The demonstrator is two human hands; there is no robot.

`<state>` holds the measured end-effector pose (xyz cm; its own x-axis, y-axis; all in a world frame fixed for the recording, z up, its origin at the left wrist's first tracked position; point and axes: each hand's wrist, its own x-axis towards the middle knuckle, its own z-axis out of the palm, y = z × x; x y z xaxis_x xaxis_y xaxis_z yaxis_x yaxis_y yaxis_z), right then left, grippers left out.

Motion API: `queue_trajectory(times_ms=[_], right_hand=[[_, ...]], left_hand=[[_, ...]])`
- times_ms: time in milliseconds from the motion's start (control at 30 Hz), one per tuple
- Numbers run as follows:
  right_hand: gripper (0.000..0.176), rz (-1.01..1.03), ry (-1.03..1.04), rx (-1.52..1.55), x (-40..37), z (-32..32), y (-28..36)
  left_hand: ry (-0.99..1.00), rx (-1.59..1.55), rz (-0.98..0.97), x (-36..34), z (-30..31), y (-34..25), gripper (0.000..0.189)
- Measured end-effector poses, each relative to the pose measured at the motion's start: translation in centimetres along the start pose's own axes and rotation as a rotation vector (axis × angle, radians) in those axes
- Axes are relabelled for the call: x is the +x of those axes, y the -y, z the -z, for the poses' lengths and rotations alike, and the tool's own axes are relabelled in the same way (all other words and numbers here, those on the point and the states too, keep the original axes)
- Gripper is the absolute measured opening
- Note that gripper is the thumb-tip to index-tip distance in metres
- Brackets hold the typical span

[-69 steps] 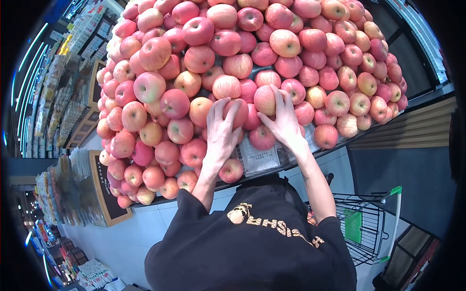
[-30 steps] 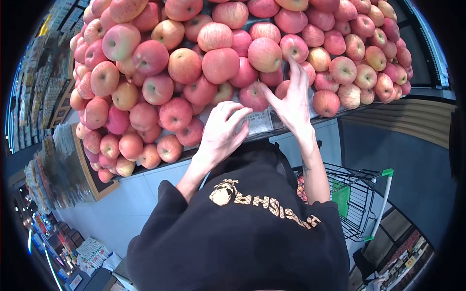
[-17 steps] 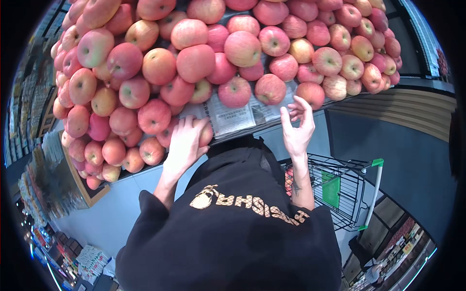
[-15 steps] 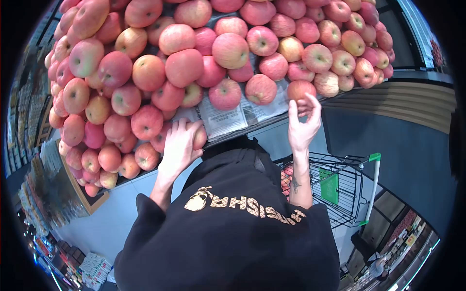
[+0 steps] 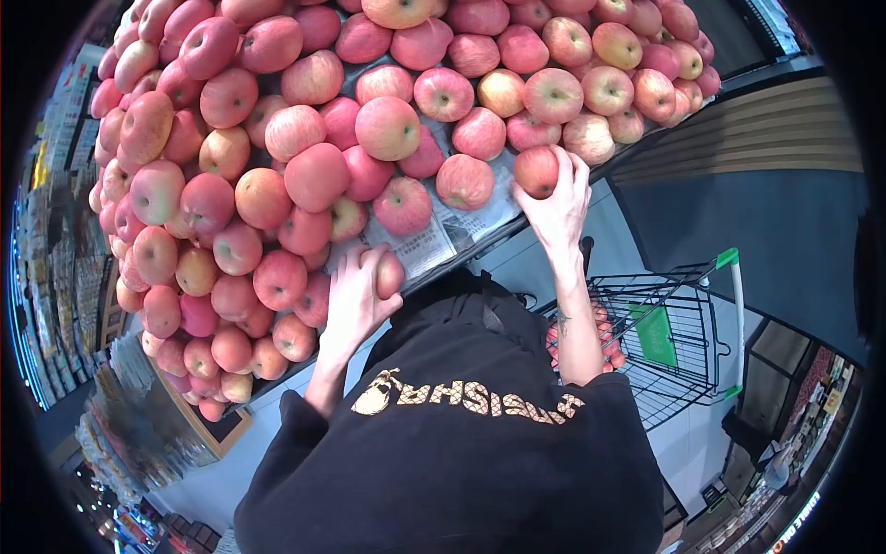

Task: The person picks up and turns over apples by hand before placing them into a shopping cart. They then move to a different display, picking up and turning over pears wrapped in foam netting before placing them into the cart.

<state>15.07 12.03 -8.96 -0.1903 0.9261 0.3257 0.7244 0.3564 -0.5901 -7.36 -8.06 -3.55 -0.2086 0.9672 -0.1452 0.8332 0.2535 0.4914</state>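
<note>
While the left hand (image 5: 354, 294) curls around one apple (image 5: 390, 274) and the right hand (image 5: 557, 214) clasps a second apple (image 5: 534, 170), gripping seems the step in hand, any lift calling for steadiness.

Both hands (image 5: 354, 297) on separate apples (image 5: 535, 173)

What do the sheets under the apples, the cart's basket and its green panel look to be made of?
Sheets: paper, probably newsprint with a matte finish; small printed text shows.
Basket: likely metal with a dark coating, given its thin, straight wires.
Green panel: perhaps plastic, given its solid, even colour; its finish is hard to judge.
</note>
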Motion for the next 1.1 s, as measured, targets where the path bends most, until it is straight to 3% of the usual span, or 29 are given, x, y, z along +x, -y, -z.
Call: queue_trajectory(times_ms=[133,333,433,600,633,667,733,767,933,1000,1067,1100], right_hand=[[0.077,-0.002,-0.015,0.052,0.0,0.3,0.0],[0.079,-0.061,-0.112,0.275,0.5,0.8,-0.4],[0.078,-0.285,-0.115,0.774,0.4,1.7,-0.3],[0.06,-0.615,0.073,1.403,-0.8,5.0,2.1],[0.066,-0.687,0.214,1.553,-1.0,5.7,2.5],[0.066,-0.702,0.209,1.552,-1.3,6.2,2.9],[0.076,-0.735,0.495,1.96,-1.8,6.7,3.7],[0.081,-0.765,0.544,2.01,-2.2,6.5,3.8],[0.095,-0.751,0.653,1.941,-3.4,6.4,6.1],[0.094,-0.501,0.611,1.614,-3.7,5.8,6.5],[0.096,-0.474,0.549,1.457,-3.7,6.0,7.2],[0.09,-0.255,0.43,1.12,-3.8,5.7,7.4]], left_hand=[[0.007,0.001,-0.025,0.1,-0.3,0.2,0.07],[0.036,-0.079,0.097,0.5,-0.8,0.2,0.07],[0.028,-0.06,0.08,0.5,-1.1,0.2,0.071],[-0.004,-0.078,0.108,0.9,-1.1,-0.1,0.063],[-0.013,-0.091,0.146,1.0,-1.0,-0.4,0.06],[0.0,-0.089,0.148,1.1,-1.0,-0.6,0.06],[-0.005,-0.069,0.152,1.1,-1.0,-0.6,0.06],[-0.001,-0.069,0.142,1.1,-1.2,-0.3,0.061],[0.012,-0.078,0.124,0.9,-1.2,-0.1,0.064],[-0.026,-0.053,0.05,0.8,-1.4,0.2,0.065],[-0.027,-0.084,0.068,0.8,-1.3,0.0,0.061],[-0.042,-0.119,0.052,0.8,-1.3,-0.1,0.058]])
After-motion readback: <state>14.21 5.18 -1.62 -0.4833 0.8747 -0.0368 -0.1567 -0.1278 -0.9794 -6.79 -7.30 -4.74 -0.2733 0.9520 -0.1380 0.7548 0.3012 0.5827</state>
